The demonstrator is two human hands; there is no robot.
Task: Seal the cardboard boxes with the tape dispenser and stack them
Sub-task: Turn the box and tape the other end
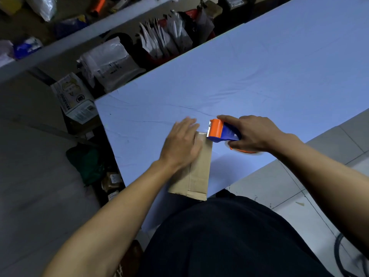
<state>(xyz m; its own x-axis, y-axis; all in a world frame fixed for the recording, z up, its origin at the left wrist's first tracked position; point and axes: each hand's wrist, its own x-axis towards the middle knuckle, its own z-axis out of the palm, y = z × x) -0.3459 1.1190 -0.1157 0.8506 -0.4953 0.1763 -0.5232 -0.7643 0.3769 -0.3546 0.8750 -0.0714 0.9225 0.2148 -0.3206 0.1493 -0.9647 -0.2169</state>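
Flat brown cardboard box (196,170) gets taped: left hand (182,142) presses flat, right hand's (253,132) grip clasps orange-blue tape dispenser (220,131); next, tear tape

A large pale blue table (259,76) with a creased surface fills the upper right and centre of the frame. Light grey floor tiles (299,176) show at lower right. Across the upper left runs a grey shelf board (65,45), with plastic-wrapped parcels (107,62) and upright envelopes (165,41) crowded beneath it in dim light.
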